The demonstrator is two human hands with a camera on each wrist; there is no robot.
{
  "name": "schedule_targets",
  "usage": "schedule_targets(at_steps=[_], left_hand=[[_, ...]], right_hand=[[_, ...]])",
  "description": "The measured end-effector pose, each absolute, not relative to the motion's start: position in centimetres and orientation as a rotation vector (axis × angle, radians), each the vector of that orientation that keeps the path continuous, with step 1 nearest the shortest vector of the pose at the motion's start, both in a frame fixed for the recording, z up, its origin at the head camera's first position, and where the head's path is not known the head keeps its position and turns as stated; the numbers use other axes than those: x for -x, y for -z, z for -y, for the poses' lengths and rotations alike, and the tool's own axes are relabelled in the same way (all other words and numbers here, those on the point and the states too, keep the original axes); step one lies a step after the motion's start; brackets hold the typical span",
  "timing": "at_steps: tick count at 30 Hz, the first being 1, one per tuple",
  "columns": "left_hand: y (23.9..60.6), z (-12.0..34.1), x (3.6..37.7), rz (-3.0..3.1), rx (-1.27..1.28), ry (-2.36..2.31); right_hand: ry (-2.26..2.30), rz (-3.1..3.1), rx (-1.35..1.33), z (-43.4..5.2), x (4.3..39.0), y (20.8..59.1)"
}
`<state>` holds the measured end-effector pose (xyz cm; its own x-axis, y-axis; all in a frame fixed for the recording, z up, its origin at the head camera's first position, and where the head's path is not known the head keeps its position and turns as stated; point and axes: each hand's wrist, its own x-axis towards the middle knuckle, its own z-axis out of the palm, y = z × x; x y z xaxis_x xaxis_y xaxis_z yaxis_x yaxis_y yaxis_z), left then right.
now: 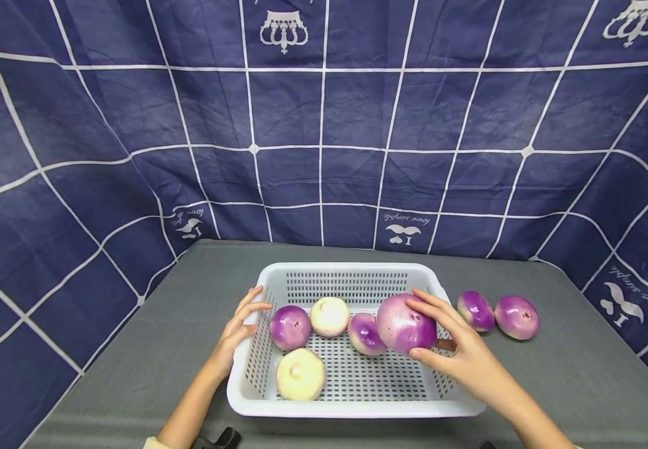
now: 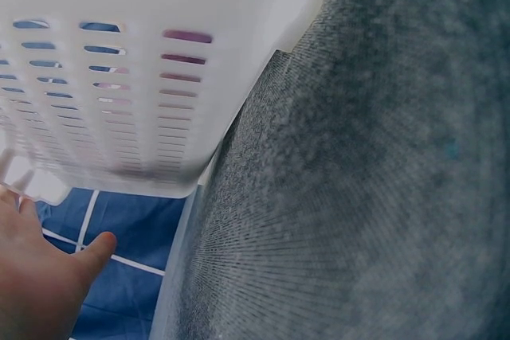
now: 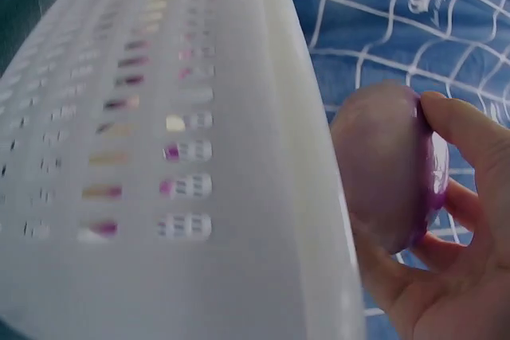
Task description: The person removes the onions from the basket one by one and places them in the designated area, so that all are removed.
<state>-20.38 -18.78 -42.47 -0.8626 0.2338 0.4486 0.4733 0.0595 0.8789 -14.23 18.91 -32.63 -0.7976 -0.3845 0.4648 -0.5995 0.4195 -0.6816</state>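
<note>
My right hand (image 1: pixel 458 349) grips a purple-and-white turnip (image 1: pixel 405 324) above the right part of a white plastic basket (image 1: pixel 352 408). In the right wrist view the same turnip (image 3: pixel 382 169) shows beyond the basket rim, with fingers and thumb around it. My left hand (image 1: pixel 236 337) rests at the basket's left rim, fingers stretched over the edge; in the left wrist view its thumb stands away from the basket wall. Inside the basket lie a purple turnip (image 1: pixel 290 328), two pale ones, upper (image 1: pixel 330 317) and lower (image 1: pixel 300 375), and another purple one (image 1: pixel 366 333) beside the held turnip.
Two more purple turnips, one (image 1: pixel 476 311) and another (image 1: pixel 517 317), lie side by side on the grey tabletop (image 1: pixel 570 374), right of the basket. A blue cloth with white grid lines (image 1: pixel 352 112) hangs behind the table and along both sides.
</note>
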Motion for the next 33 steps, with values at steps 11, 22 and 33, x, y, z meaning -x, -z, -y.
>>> schedule_targets(at_steps=[11,22,33], left_hand=[[42.5,18.9,20.3,2.135,0.710,1.902],[42.5,18.9,20.4,2.121,0.723,1.901],[42.6,18.8,20.4,2.107,0.735,1.901]], right_hand=[[-1.313,2.339,-0.645,-22.0,14.7,32.2],[-1.227,2.272,-0.425,-25.1,16.1,32.1],[-1.110,2.302,-0.199,-28.6,17.6,33.0]])
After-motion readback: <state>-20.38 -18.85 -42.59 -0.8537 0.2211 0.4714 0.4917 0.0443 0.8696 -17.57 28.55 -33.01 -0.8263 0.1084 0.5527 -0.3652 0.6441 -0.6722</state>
